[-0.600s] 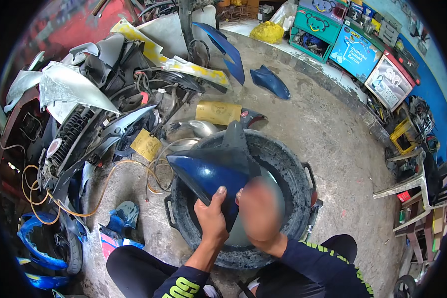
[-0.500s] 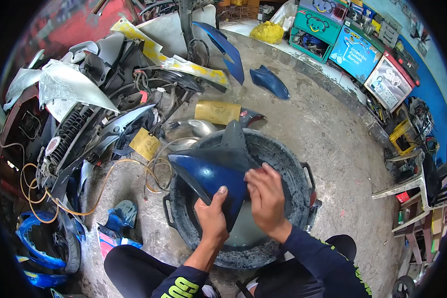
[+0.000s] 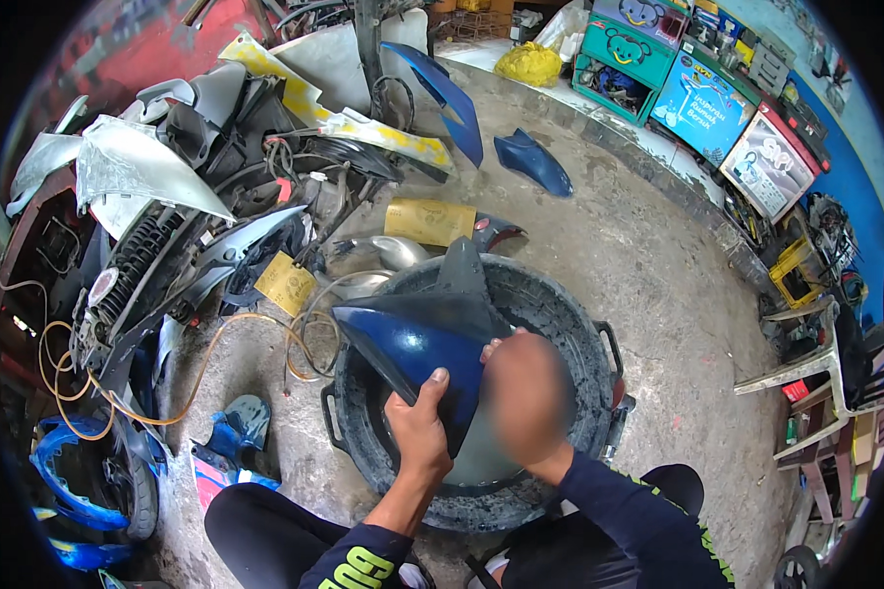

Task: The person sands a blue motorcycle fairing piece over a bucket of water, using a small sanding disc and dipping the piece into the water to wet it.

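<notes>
A dark blue motorcycle body panel, pointed at its far end, is held tilted over a round black tub. My left hand grips the panel's near edge, thumb on top of the blue face and fingers hidden underneath. Beside the panel's right edge is my right hand, mostly smeared; only some fingertips show near the edge, and whether they hold anything is hidden. Cloudy water lies in the bottom of the tub, below both hands.
Beyond the tub lie a yellow-brown paper sheet and a blue panel. Another sheet and a coiled hose are left, beside heaped motorcycle parts. A white plastic chair stands right; green drawers stand far right.
My right hand has shifted slightly toward me and now looks smeared. The panel and my left hand have stayed nearly in place.
</notes>
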